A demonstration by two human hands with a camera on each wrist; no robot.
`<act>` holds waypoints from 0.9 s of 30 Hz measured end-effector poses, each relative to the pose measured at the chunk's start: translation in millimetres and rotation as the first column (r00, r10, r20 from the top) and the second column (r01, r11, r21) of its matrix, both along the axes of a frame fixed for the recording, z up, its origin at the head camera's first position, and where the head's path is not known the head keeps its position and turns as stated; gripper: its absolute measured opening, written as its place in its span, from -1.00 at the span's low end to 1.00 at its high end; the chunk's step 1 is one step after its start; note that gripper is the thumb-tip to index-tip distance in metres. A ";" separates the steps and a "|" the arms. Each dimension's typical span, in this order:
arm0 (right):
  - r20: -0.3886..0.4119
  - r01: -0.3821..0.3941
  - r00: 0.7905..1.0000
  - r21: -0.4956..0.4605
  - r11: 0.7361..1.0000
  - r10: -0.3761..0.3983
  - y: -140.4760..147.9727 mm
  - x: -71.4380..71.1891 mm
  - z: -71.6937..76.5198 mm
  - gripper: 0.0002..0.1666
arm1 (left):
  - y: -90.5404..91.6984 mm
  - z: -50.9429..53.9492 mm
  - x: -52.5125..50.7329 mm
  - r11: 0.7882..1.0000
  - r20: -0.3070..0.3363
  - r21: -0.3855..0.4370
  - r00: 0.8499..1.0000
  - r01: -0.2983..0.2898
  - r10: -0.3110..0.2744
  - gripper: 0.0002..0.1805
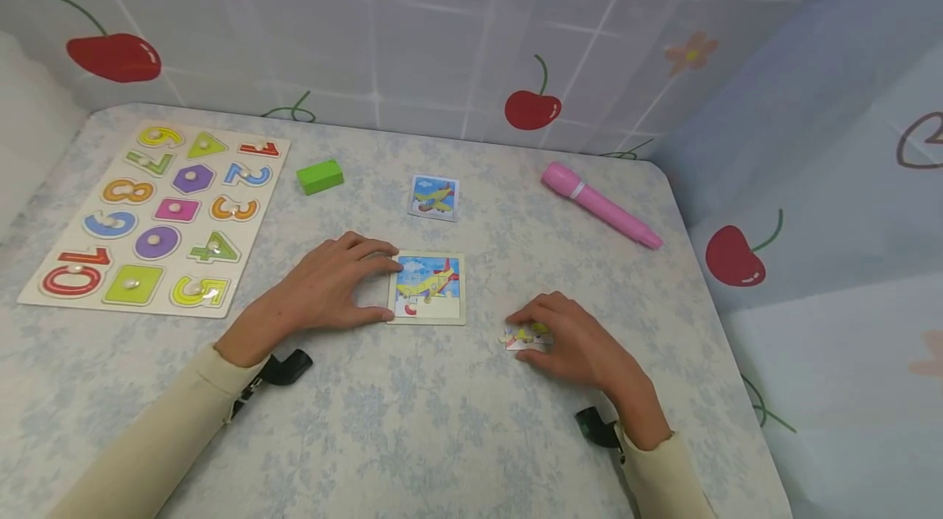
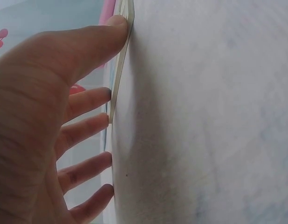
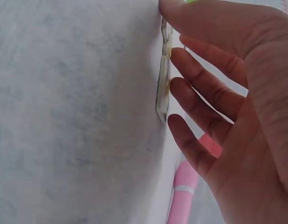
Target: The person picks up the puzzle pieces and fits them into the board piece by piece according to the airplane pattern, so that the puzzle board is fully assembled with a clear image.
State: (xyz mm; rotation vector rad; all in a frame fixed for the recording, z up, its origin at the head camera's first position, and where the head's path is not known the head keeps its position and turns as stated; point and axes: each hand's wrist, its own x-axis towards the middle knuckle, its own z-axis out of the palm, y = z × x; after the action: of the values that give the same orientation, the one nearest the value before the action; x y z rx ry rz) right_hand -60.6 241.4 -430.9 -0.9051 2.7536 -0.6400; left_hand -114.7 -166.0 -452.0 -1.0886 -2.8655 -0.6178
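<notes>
A small square jigsaw board (image 1: 427, 322) with a pale frame lies mid-table; its airplane picture is partly filled, with a pale strip along the bottom right. My left hand (image 1: 324, 282) rests its thumb and fingertips along the board's left edge, the fingers fairly straight. Right of the board, my right hand (image 1: 570, 339) pinches some joined jigsaw pieces (image 1: 525, 336) between thumb and fingers, flat at the tabletop. In the right wrist view the pieces (image 3: 161, 88) show edge-on, and the fingers partly hide them in the head view. An airplane picture card (image 1: 435, 198) lies behind the board.
A number-and-shape peg board (image 1: 155, 224) lies at the left. Next to it sits a green block (image 1: 320, 177). A pink pen-shaped object (image 1: 607, 212) lies at the back right. Patterned curtains (image 1: 442, 36) hang behind and to the right of the table.
</notes>
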 end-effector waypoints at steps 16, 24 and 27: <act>-0.056 -0.028 0.998 0.004 1.000 0.028 -5.4 -3.9 1.1 -0.58 | -0.4 -1.0 0.1 1.000 -0.013 0.007 1.000 0.000 0.000 -0.24; -0.113 -0.079 0.991 -0.016 0.997 0.077 -15.6 -9.7 4.1 -0.64 | 0.0 -0.8 0.5 1.000 -0.004 0.001 1.000 -0.011 0.011 -0.24; -0.138 -0.096 0.986 -0.013 0.995 0.093 -20.8 -12.6 4.2 -0.66 | 0.6 -0.3 0.8 1.000 -0.002 0.001 1.000 -0.011 0.011 -0.24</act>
State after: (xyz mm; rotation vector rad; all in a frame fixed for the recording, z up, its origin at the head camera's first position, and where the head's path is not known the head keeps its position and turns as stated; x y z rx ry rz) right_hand -73.2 220.5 -426.7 -1.1171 2.8066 -0.6115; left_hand -114.0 -165.3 -452.4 -1.0712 -2.8676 -0.6164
